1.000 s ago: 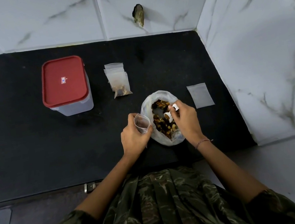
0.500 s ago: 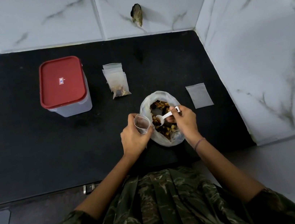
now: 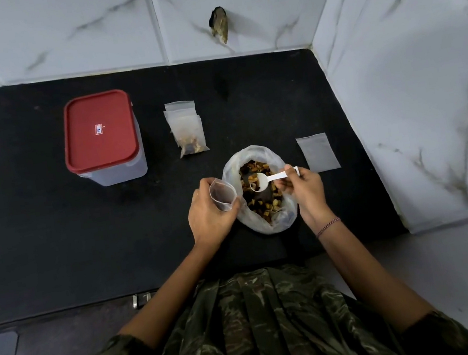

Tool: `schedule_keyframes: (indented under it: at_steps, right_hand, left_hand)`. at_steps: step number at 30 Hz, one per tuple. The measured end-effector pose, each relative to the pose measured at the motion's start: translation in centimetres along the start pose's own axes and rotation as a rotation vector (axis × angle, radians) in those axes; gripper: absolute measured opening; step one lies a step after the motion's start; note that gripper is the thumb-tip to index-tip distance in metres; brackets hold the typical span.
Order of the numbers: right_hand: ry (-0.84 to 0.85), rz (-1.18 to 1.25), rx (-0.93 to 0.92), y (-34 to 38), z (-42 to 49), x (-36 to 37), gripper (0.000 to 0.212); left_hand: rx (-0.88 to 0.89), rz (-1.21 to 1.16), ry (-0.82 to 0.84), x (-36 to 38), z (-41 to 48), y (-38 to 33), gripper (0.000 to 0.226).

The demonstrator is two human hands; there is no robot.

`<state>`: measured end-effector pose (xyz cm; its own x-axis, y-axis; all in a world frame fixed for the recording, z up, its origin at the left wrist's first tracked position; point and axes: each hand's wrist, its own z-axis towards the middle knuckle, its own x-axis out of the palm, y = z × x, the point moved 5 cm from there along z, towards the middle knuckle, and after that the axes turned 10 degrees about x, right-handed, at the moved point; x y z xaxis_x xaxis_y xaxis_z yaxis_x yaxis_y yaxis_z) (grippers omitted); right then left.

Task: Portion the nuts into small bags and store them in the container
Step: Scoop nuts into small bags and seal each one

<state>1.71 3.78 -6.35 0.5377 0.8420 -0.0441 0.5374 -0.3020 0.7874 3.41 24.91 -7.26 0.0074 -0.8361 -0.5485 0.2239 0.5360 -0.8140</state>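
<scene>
Two hands busy at once here. My left grip (image 3: 209,214) is curled round a small clear plastic zip bag (image 3: 223,194), thumb and fingers holding its mouth propped open. It sits just beside the left rim of the big crinkly clear plastic bag (image 3: 249,157). That big bag stands open on the black bench (image 3: 39,234), close to the front edge and a bit right of the middle. The mixed brown and yellow nuts (image 3: 263,203) are piled inside it.

My right grip (image 3: 306,188) pinches the handle end of a little white plastic spoon (image 3: 269,179). Fingers are closed on it and the handle tip pokes out past them. The spoon's bowl hangs over the nuts inside the big bag's mouth, pointing toward the small bag, with a couple of pieces sitting in it. Whether the small bag has anything in it yet, I honestly can't tell.

Further back, around the middle of the bench, there's a little stack of clear zip bags (image 3: 187,129). The top one has nuts settled in its lower end. Left of that stack, well apart from my hands, is the translucent rectangular plastic container with its red lid (image 3: 98,130) on. One flat empty clear zip bag (image 3: 317,153) lies near the bench's right edge, just beside the big bag and behind my right grip.
</scene>
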Motion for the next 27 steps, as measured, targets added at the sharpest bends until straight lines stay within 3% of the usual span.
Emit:
schedule_keyframes:
  at_steps: [6,12,20,27]
  right_hand:
    - [0.069,0.335,0.176,0.1,-0.7,0.0,0.015]
    - [0.147,0.355,0.121,2.1,-3.0,1.2,0.015]
    - [0.141,-0.012,-0.232,4.1,-5.6,4.3,0.023]
    - [0.183,-0.312,-0.534,4.3,-7.5,6.0,0.01]
  left_hand:
    - [0.024,-0.02,-0.026,-0.1,0.7,-0.2,0.043]
    - [0.031,-0.072,-0.027,-0.2,1.2,-0.6,0.044]
    - [0.048,-0.056,-0.042,-0.6,1.9,-1.3,0.054]
    - [0.007,-0.072,-0.085,-0.9,2.3,-1.2,0.043]
